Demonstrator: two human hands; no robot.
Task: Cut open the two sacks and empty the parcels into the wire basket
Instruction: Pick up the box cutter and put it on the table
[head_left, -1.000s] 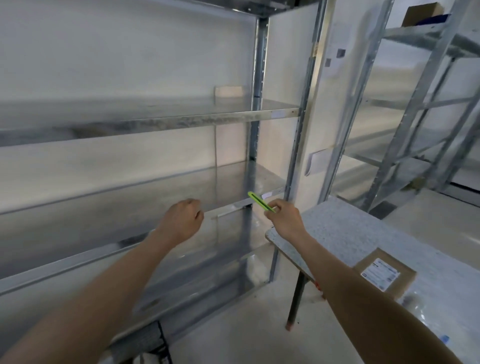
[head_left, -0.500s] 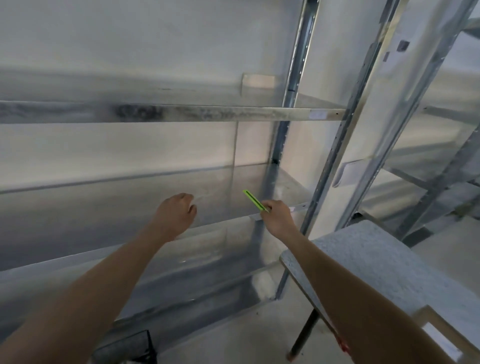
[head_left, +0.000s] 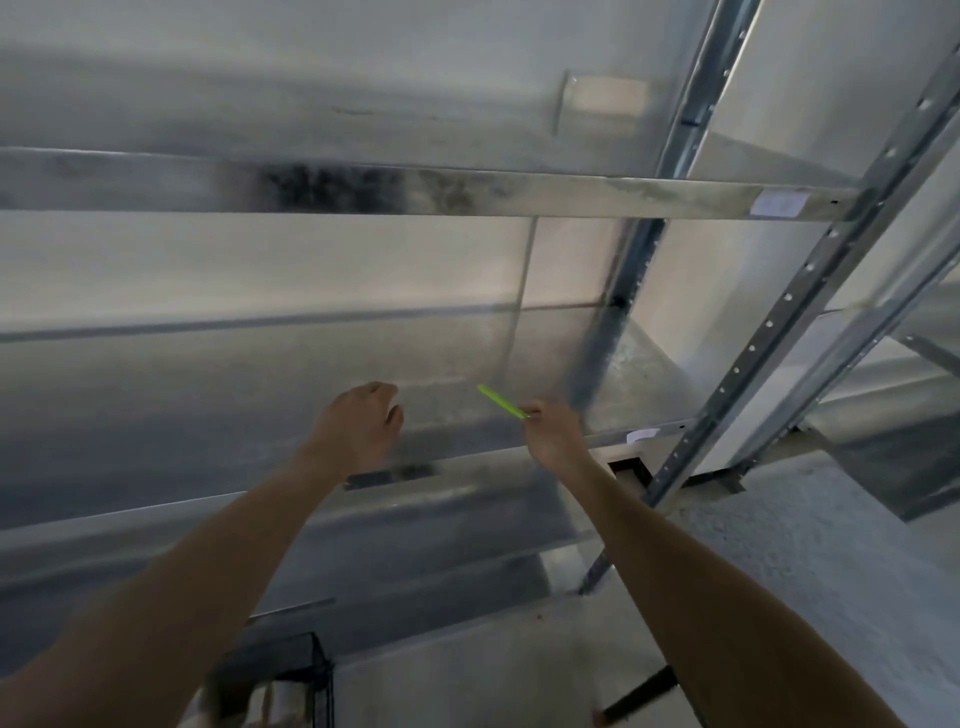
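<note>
My right hand (head_left: 555, 435) is pinching a thin green cutter (head_left: 500, 401) by its end. My left hand (head_left: 358, 426) is hanging loosely curled, holding nothing, above the metal shelf (head_left: 156, 415). Sacks aren't showing. I'm judging the cutter light and stiff, better gripped mid-handle.

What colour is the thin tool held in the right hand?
Bright lime green tool, pinched by the right hand; head view, the only one.
</note>
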